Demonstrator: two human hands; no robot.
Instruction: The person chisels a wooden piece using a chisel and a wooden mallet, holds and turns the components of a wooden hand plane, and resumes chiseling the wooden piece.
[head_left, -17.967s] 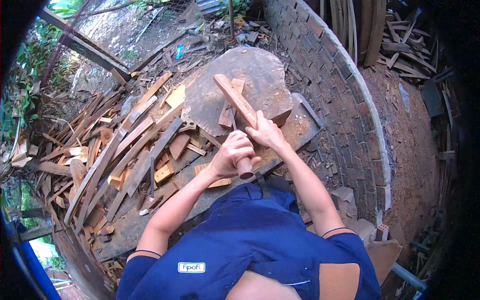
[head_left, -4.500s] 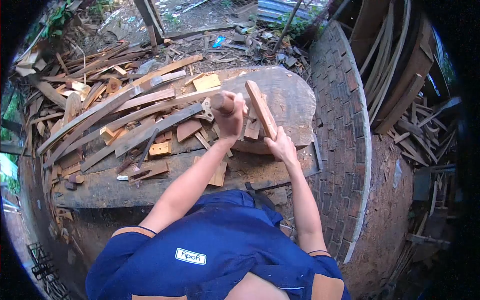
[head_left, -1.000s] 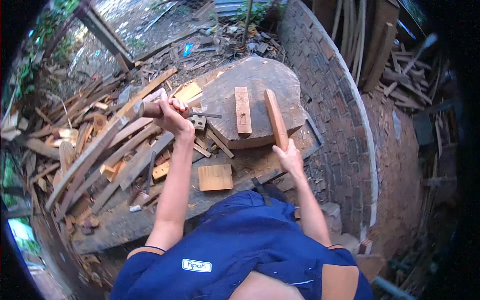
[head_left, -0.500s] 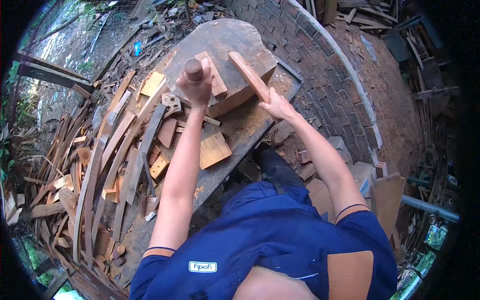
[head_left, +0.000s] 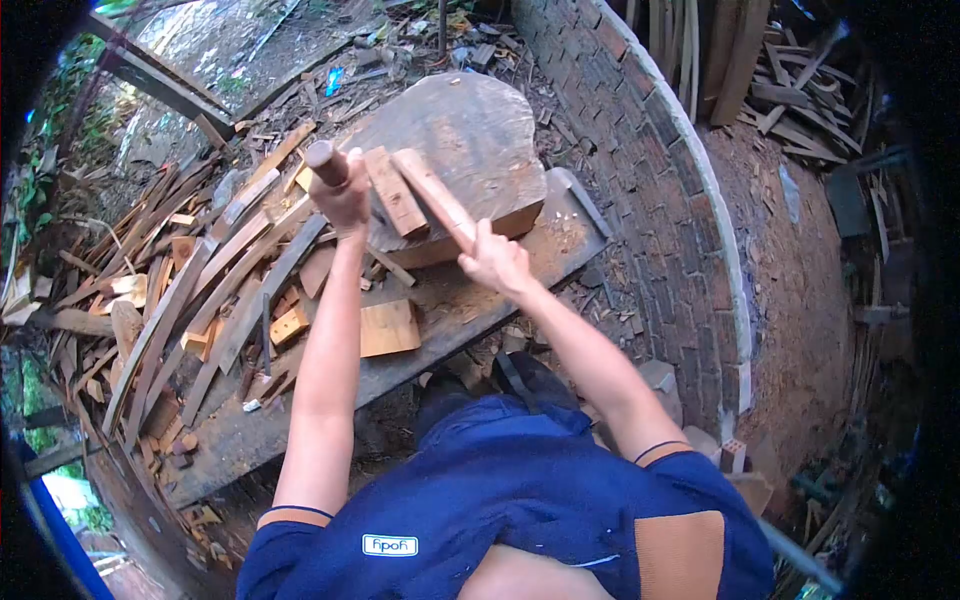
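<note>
Nearest is the blue shirt, then the table, dusty with shavings, bearing a squarish, pale-grained offcut; beyond it, the right hand has its fingers wrapped round the lower end of a long, smooth wooden bar; the left hand grips a round, dark handle with closed fingers, its working end hidden. Between handle and bar, the narrow reddish block, with a dark hole, lies on the cracked, flat-topped stump; good work here would want the block steady, the handle square to it, blows short and centred, fingers clear; farther off curves a rough brick wall.
</note>
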